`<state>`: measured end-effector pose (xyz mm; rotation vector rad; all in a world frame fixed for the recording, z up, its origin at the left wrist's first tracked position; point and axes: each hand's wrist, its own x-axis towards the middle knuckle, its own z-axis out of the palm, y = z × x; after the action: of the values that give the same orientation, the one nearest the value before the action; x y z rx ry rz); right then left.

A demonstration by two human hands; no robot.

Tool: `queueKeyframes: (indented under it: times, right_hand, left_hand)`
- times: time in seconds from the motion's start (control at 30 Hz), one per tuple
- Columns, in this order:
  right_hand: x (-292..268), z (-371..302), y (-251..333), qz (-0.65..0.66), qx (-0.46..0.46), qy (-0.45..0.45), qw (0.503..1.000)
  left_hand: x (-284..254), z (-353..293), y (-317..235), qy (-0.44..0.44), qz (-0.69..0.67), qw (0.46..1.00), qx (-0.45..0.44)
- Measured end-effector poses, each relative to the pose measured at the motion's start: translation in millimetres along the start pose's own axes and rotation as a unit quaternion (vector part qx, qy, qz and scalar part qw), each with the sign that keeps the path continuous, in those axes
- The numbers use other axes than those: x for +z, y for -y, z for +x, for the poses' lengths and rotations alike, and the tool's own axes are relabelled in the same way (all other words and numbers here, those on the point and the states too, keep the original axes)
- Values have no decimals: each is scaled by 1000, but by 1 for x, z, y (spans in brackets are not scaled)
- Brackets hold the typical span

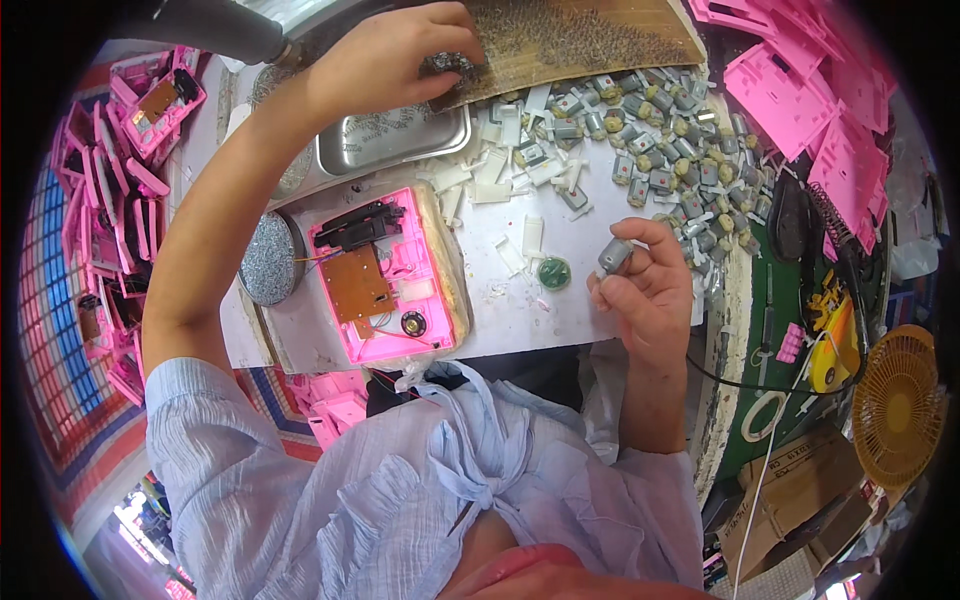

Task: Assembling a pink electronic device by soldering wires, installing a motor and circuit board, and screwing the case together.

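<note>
My left hand [425, 55] reaches over the far end of a metal tray [395, 140], beside a wooden board [600, 35] strewn with small metal pieces. Its fingers are curled, with thumb and forefinger apart over a dark cluster of those pieces. In my right hand [650, 290], a small grey motor [615, 256] is pinched between thumb and fingers above the white work surface. Between my arms lies an open pink plastic housing [385, 280], holding a brown circuit board [357, 285], a black part and a small round speaker [413, 323]. A green round piece [553, 273] lies left of my right hand.
Many similar motors [660, 140] are heaped at the far right, beside loose white plastic pieces [490, 170]. Pink panels are stacked right [785, 95]; pink housings [110, 210] pile up left. A round speckled container [270, 260] stands left. A yellow fan [898, 405] is at right.
</note>
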<state>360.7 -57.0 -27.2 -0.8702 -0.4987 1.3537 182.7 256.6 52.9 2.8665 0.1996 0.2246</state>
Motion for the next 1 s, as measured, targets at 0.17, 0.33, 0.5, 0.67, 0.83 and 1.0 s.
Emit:
queueKeyframes:
  times: [0.17,0.33,0.5,0.67,0.83,1.0]
  right_hand:
    - [3,2,-2,2,-5,11,1000]
    - [4,1,-1,1,-5,3,1000]
    - [3,1,-2,2,-7,2,1000]
    - [3,2,-3,0,-12,3,1000]
    - [4,-1,0,-32,-14,-8,999]
    - [15,-5,7,-119,-24,-25,992]
  left_hand:
    - [31,-4,20,-23,39,998,52]
    - [32,0,19,-43,51,995,77]
    - [14,4,4,-6,-55,998,-35]
    - [30,-15,-11,-30,-349,928,-131]
    - [25,-40,-58,1,-587,766,-261]
    - [19,-65,-98,-40,-621,730,-283]
